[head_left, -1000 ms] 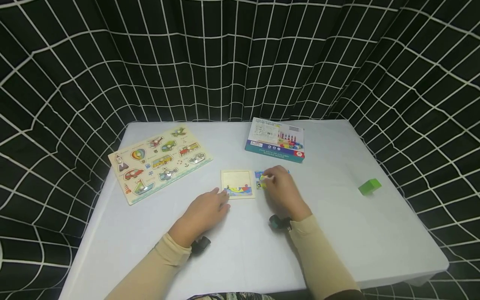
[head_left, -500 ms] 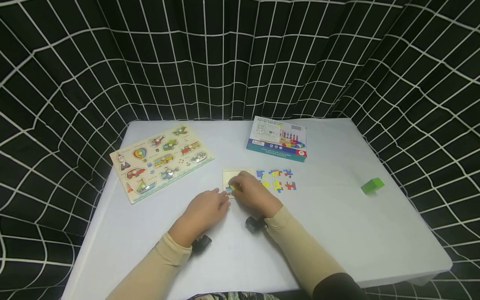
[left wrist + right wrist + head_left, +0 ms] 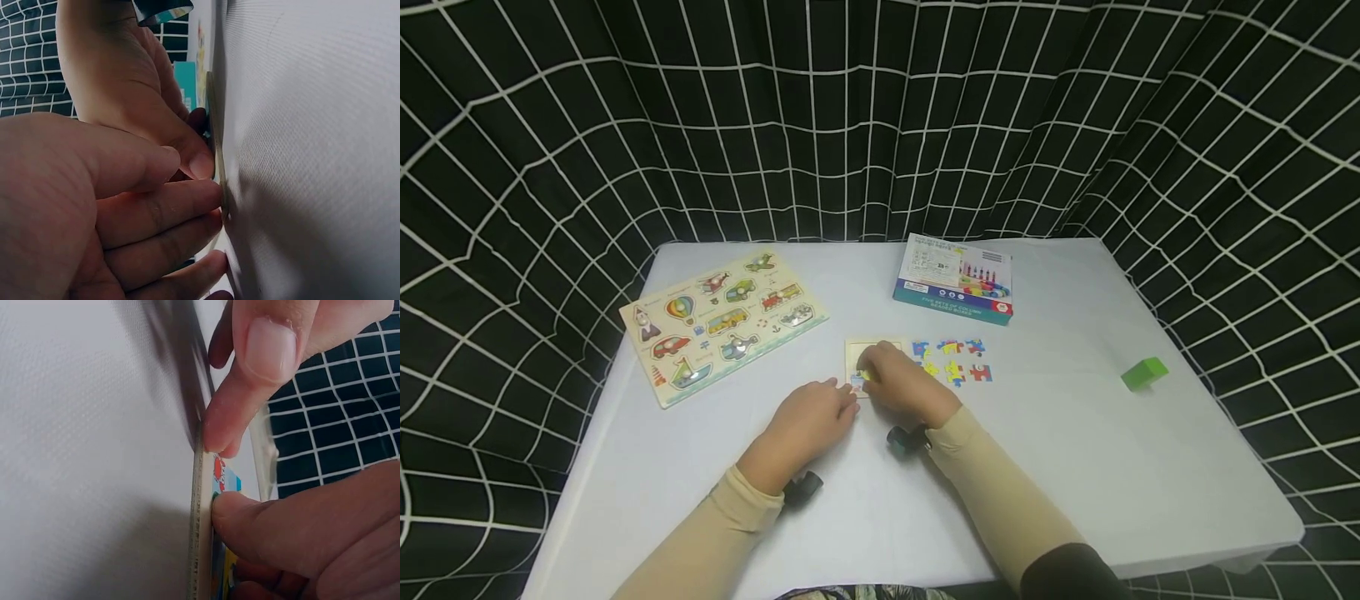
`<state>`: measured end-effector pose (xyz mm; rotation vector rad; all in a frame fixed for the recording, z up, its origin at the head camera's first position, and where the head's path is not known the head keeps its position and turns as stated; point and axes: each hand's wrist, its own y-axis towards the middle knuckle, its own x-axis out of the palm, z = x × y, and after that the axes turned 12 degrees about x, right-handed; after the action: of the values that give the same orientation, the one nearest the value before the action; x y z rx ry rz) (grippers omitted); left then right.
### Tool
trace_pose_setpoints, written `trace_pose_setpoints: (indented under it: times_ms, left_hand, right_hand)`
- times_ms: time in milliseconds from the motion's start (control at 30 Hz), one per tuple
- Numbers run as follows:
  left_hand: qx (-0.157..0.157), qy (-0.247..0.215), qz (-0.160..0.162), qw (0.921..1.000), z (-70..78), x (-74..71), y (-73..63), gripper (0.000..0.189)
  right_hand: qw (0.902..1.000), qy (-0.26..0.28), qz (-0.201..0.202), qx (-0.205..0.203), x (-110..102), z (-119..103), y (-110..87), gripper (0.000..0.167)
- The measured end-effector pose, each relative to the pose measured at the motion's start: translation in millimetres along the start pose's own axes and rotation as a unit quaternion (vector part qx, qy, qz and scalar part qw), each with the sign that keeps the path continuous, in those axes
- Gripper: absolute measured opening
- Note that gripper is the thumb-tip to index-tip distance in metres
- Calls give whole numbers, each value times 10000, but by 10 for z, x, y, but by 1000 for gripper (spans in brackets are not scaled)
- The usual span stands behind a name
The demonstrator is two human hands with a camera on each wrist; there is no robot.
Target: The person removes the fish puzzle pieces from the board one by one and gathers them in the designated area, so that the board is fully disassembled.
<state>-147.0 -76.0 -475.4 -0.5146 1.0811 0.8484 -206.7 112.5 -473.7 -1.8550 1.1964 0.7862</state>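
Tray [image 3: 852, 352] (pale) beneath right hand [image 3: 901, 381].

On the table [image 3: 1037, 483], the puzzle frame [image 3: 851, 358] lies near the middle, the right hand [image 3: 904, 379] over it, the left hand [image 3: 808, 417] at its near left corner. Loose pieces [image 3: 953, 372] lie just right; behind them sits the box [image 3: 953, 282]. The picture board [image 3: 722, 325] lies left (at a slant), the block [image 3: 1144, 374] well right.
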Motion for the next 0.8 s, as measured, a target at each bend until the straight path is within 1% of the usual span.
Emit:
trace_pose_setpoints:
  times_ms: [100, 200, 400, 500, 567, 667, 733, 800]
  left_hand:
    - [-13, -47, 2, 10000, -4, 4, 4, 38]
    - [14, -73, 40, 10000, -6, 5, 7, 36]
    - [108, -12, 90, 9999, -16, 7, 9, 35]
    - [125, 1, 108, 9999, -12, 5, 8, 32]
    - [79, -37, 95, 9999, -5, 4, 6, 33]
    - [-19, -111, 44, 9999, 4, 4, 2, 36]
    - [-55, -131, 19, 9999, 9, 5, -1, 37]
    - [-53, -115, 8, 9999, 9, 6, -1, 36]
  right_hand:
    - [9998, 165, 85, -10, 14, 11, -24, 28]
    - [9990, 349, 276, -58, 37, 20, -66, 24]
    - [9953, 618, 662, -350, 97, 28, -139, 15]
    - [9926, 786, 839, -393, 91, 49, -166, 13]
    - [9900, 960, 990, -313, 36, 79, -191, 14]
    - [9827, 1341, 1270, -107, -127, 194, -254, 14]
    - [9782, 1547, 1380, 154, -258, 314, -316, 14]
    - [9765, 1572, 1396, 464, -370, 466, -380, 14]
